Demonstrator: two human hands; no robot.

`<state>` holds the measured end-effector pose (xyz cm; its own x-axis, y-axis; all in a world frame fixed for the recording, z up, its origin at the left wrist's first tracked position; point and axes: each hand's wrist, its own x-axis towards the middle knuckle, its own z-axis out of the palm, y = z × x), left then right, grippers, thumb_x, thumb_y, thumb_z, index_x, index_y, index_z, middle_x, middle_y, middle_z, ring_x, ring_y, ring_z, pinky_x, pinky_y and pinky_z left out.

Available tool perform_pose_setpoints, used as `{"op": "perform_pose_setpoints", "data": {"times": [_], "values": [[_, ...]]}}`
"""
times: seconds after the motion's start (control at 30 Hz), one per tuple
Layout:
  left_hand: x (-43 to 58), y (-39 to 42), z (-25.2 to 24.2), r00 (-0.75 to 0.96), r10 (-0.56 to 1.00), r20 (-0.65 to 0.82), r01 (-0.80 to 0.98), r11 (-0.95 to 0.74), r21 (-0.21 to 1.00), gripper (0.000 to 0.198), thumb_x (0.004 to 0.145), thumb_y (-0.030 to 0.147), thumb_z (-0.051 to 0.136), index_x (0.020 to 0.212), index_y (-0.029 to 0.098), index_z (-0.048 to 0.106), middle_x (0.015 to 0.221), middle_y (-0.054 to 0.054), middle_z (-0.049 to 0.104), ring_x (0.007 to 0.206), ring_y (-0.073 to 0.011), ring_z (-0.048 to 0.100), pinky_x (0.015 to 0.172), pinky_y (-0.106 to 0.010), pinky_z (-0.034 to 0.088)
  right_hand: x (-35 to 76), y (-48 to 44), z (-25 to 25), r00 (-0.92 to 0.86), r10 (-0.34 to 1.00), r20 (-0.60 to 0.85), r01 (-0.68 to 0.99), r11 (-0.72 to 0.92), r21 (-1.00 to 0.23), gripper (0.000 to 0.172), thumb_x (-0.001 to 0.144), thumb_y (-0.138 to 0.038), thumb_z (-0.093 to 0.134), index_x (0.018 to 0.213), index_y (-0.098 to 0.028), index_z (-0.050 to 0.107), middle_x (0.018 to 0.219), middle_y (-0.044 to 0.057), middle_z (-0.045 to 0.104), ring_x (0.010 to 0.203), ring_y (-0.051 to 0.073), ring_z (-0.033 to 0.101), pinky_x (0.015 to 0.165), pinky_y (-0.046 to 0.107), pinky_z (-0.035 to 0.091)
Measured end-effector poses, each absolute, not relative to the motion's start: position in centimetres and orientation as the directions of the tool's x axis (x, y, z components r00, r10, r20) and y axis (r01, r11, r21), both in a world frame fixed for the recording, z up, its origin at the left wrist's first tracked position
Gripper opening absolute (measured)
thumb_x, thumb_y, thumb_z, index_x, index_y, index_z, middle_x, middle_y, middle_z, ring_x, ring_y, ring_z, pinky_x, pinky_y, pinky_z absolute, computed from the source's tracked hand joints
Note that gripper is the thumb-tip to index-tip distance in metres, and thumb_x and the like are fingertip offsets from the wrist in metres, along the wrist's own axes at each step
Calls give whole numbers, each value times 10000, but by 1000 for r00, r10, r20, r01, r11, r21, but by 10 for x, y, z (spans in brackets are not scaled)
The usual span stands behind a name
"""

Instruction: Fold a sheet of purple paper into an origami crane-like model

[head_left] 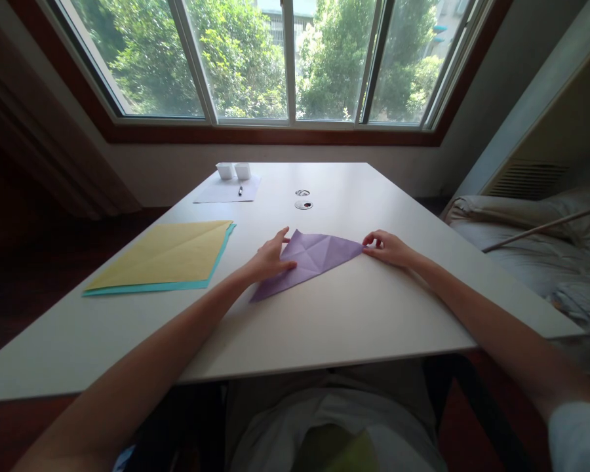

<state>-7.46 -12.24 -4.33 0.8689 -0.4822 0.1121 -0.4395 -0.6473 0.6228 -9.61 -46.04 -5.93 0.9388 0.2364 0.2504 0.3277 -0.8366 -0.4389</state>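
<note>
The purple paper (319, 259) is pinned steady by the flat, spread left hand (269, 261). Its corner is pinched by the right hand (389, 249).

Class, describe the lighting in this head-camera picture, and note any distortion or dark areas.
Head view: daylight enters through the window beyond the table, leaving the room's left side dark; the wide lens seems to bow the table's near edge; the purple paper touched by the left hand and right hand looks sharp.
</note>
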Motion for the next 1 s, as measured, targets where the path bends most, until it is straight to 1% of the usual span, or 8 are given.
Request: {"op": "perform_pose_setpoints", "data": {"times": [0.1, 0.2, 0.33, 0.4, 0.53, 0.77, 0.87, 1.0], "values": [[-75, -124, -46, 878, -442, 184, -419, -522, 743, 1058, 641, 232, 672, 1428, 168, -31, 1222, -156, 481, 962, -222, 548, 788, -364, 450, -98, -459, -59, 939, 219, 266, 326, -817, -475, 212, 717, -376, 588, 795, -180, 602, 796, 33, 598, 696, 145, 521, 635, 263, 417], [-76, -127, -43, 928, -343, 144, -282, -397, 874, 1106, 616, 192, 697, 1425, 143, -54, 1135, -147, 510, 764, -141, 547, 669, -299, 463, -100, -458, -57, 945, 209, 253, 313, -800, -511, 188, 713, -362, 589, 767, -181, 590, 757, 17, 601, 690, 141, 523, 621, 257, 406], [-78, -129, -35, 946, -323, 15, -75, -173, 982, 944, 601, 164, 708, 1389, 83, 193, 853, -47, 588, 677, -114, 539, 648, -274, 452, -100, -459, -56, 940, 199, 277, 322, -783, -532, 197, 710, -368, 597, 762, -178, 590, 778, 28, 607, 708, 149, 538, 619, 266, 406], [-78, -128, -30, 945, -321, 62, -107, -122, 987, 775, 606, 163, 701, 1301, 80, 367, 762, -11, 581, 668, -115, 545, 654, -275, 451, -99, -461, -55, 931, 198, 307, 343, -765, -546, 215, 708, -385, 608, 764, -178, 590, 831, 42, 617, 758, 165, 554, 635, 276, 413], [-81, -125, -21, 904, -300, 305, -361, -153, 920, 648, 638, 200, 695, 1233, 122, 450, 809, -17, 578, 691, -117, 555, 665, -280, 472, -100, -463, -51, 910, 193, 367, 384, -726, -570, 226, 731, -403, 604, 781, -184, 584, 805, 35, 630, 763, 167, 571, 660, 292, 423], [-90, -130, -20, 808, -353, 472, -528, -75, 846, 833, 643, 222, 719, 1338, 303, 267, 1203, -86, 427, 721, -95, 567, 629, -262, 524, -105, -459, -44, 826, 140, 546, 464, -719, -517, 179, 746, -368, 610, 753, -192, 576, 714, 10, 616, 670, 141, 554, 633, 287, 434], [-92, -132, -23, 779, -287, 558, -603, -96, 792, 828, 688, 165, 660, 1360, 338, 208, 1200, -82, 406, 676, -73, 552, 622, -259, 522, -107, -458, -43, 793, 152, 590, 494, -728, -476, 151, 746, -344, 618, 743, -197, 584, 701, 7, 617, 650, 138, 553, 629, 288, 441], [-99, -131, -19, 623, -280, 730, -781, -270, 563, 683, 736, 104, 574, 1341, 266, 302, 1006, -43, 510, 737, -103, 540, 688, -268, 502, -112, -456, -39, 741, 274, 613, 572, -737, -361, 110, 779, -277, 584, 849, -208, 634, 747, 21, 641, 679, 146, 566, 637, 289, 454]]}}
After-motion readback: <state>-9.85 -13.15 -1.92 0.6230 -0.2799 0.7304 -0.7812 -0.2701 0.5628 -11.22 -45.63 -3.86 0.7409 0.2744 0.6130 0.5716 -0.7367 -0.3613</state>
